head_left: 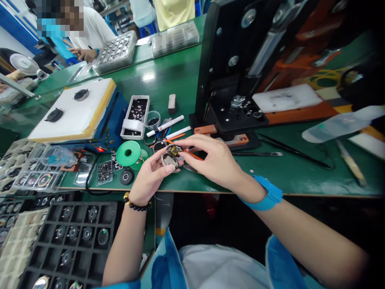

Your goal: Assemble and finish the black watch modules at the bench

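Observation:
Above the bench's front edge, my left hand (148,175) grips an opened round smartwatch (169,161) between thumb and fingers. One half shows a flat silvery disc; the other half, just behind it, is a dark ring with yellow parts inside. My right hand (217,159) comes in from the right, its thumb and fingertips closed on that far half. How the two halves are joined is hidden by my fingers. Close behind my hands lie a white marker pen (165,125) and a small dark round part (159,147).
A green solder spool (128,153) stands left of my hands. Behind it are a white box of tiny parts (136,116) and a blue heating plate (105,128). A black press (228,68) rises at right. Tweezers (258,154) lie nearby. A black compartment tray (81,251) holds watch parts.

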Demonstrator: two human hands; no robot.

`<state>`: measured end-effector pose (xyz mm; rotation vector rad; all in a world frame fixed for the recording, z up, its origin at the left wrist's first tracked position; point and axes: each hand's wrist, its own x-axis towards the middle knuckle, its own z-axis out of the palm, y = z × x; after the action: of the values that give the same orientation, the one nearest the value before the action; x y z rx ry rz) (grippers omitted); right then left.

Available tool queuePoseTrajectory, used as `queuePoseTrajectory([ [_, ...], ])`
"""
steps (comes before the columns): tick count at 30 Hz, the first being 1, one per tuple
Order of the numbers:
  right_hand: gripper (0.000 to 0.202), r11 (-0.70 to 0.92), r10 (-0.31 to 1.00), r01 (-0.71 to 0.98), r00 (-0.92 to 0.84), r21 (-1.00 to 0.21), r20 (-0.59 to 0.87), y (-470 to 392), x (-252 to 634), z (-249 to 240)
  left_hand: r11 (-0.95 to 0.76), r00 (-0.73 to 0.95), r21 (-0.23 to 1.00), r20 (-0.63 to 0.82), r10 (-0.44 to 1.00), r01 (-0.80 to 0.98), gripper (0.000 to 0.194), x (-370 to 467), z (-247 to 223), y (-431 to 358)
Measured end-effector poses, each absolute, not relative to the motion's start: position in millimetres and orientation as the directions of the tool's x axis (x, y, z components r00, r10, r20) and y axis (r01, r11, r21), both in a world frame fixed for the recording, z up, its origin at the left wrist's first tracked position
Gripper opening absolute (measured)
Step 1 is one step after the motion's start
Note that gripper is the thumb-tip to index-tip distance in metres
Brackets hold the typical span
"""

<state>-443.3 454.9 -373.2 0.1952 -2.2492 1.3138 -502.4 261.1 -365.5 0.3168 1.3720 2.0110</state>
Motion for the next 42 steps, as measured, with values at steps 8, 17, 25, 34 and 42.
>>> queuePoseTrajectory([
  [8, 0.035, 0.63, 0.13, -0.44, -0.752, -0.64, 0.646, 454, -441, -374, -0.218, -0.729, 0.903, -0.137, 0.67, -0.37, 0.056, -504, -367, 259],
  [17, 0.036, 0.701, 0.08, -0.464, -0.704, -0.542, 0.706, 454, -441, -373, -0.254, -0.72, 0.873, -0.147, 0.678, -0.417, 0.053, -505, -366, 259],
  [25, 0.03, 0.694, 0.136, -0.452, -0.681, -0.56, 0.719, 454, -441, -372, -0.258, -0.741, 0.863, -0.18, 0.646, -0.434, 0.045, -507, -366, 261],
  [34, 0.03, 0.495, 0.243, -0.434, -0.762, -0.752, 0.6, 455, -440, -372, -0.26, -0.848, 0.914, -0.143, 0.511, -0.31, 0.019, -496, -369, 273],
  [42, 0.029, 0.652, 0.18, -0.4, -0.744, -0.645, 0.644, 454, -439, -371, -0.237, -0.845, 0.925, -0.138, 0.517, -0.296, 0.02, -494, -367, 270],
])
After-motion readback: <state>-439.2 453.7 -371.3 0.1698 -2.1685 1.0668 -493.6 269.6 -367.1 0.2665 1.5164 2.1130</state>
